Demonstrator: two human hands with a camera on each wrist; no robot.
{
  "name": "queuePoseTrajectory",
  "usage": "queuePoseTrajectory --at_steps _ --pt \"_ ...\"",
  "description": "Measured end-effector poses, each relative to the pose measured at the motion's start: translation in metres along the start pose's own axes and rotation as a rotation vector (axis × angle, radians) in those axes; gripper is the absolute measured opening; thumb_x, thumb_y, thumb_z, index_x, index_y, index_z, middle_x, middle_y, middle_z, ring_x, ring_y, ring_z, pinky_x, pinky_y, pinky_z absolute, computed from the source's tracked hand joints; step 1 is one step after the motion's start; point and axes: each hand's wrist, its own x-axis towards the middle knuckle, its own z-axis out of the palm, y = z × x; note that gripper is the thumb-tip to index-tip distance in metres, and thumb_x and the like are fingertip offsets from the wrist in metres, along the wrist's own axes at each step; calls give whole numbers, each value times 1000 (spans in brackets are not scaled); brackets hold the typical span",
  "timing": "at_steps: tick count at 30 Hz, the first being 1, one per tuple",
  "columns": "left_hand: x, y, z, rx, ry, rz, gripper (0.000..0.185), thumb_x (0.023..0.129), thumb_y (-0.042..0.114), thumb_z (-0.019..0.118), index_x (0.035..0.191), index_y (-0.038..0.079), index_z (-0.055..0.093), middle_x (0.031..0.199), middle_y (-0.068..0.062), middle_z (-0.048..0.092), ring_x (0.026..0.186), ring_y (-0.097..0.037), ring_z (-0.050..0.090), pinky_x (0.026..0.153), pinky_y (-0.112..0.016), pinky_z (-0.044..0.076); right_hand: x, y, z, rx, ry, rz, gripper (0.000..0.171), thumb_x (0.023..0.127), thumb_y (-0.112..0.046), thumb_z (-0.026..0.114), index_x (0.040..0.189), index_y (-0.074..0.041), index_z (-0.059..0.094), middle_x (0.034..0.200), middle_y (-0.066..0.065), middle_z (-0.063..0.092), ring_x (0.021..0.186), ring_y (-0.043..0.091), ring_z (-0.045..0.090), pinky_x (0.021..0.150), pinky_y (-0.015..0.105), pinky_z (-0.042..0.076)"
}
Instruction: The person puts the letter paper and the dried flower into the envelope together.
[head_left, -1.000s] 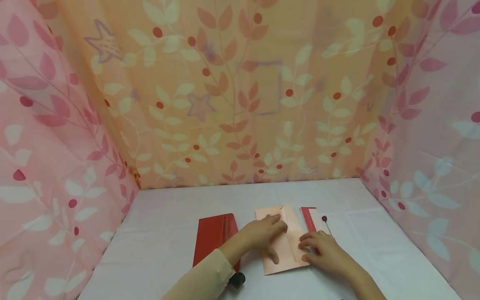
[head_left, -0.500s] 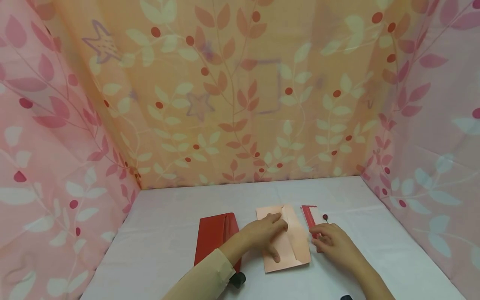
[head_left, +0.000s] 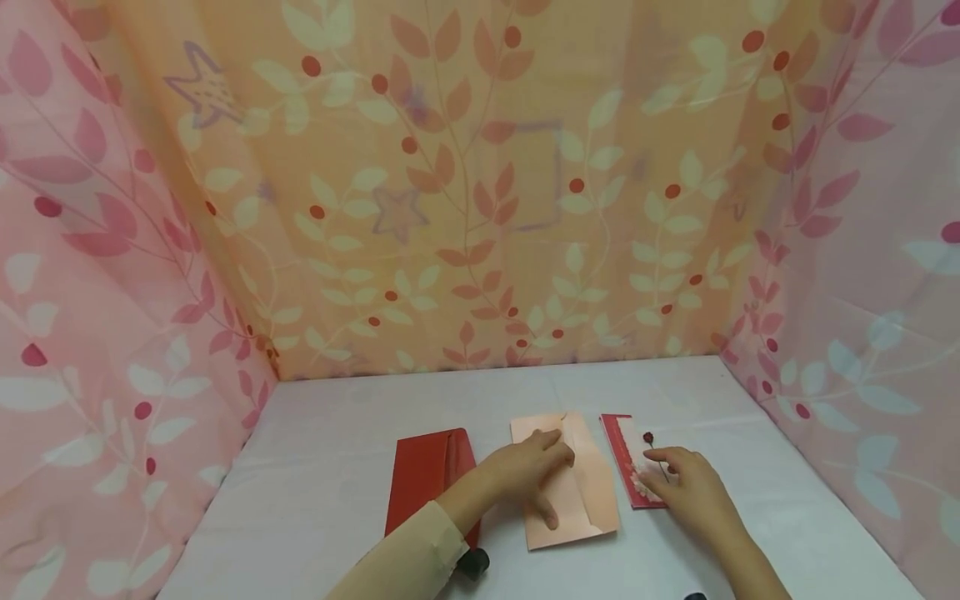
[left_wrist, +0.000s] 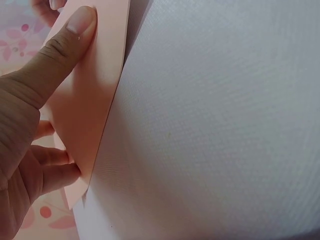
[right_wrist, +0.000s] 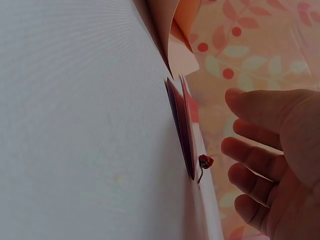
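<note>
A pale peach paper envelope (head_left: 596, 492) lies on the white table with its flap side up. My left hand (head_left: 531, 471) rests on it with spread fingers; in the left wrist view the thumb lies on the envelope (left_wrist: 95, 100). To its right is a folded red and white card (head_left: 621, 450) with a lacy pattern. A small dried red flower (head_left: 648, 437) on a thin stem lies by the card's right part. Above the flower's stem hovers my right hand (head_left: 693, 492). The right wrist view shows its fingers loosely bent, holding nothing, apart from the flower (right_wrist: 205, 161).
A red envelope or folder (head_left: 420, 471) lies left of my left forearm, partly covered by it. A black object (head_left: 474, 562) sits beside the left sleeve. Another dark object (head_left: 695, 596) shows at the bottom edge. Patterned curtains (head_left: 465, 208) enclose the table's back and sides.
My right hand has left the peach envelope's right edge and moved right, over the card to the flower. More of the card now shows. The left hand stays on the envelope.
</note>
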Motion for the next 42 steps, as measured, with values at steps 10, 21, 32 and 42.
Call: queuePoseTrajectory --at_steps 10,21,32,42 --pt "-3 -2 -1 -3 4 0 85 60 67 87 131 40 48 163 4 33 152 -31 34 102 -44 53 3 11 9 -34 -85 136 64 82 -50 82 127 -6 69 117 14 71 114 40 62 94 64 47" --pt "-3 1 -1 -21 8 10 85 61 63 90 130 38 48 163 1 34 151 -33 35 102 -44 53 2 14 12 -173 -66 130 75 75 -57 84 121 1 71 105 16 72 100 43 65 83 62 50" --pt "0 0 0 -21 -8 5 84 61 64 89 130 39 49 161 4 36 150 -28 36 98 -41 55 0 5 15 -127 -66 266 75 74 -51 87 123 3 69 104 17 73 99 43 67 72 53 44" --pt "-1 2 -2 -14 4 13 85 61 63 90 130 37 49 161 2 36 149 -29 38 98 -40 55 0 2 15 -42 -36 320 72 73 -41 90 126 1 63 88 4 66 84 26 62 71 49 38"
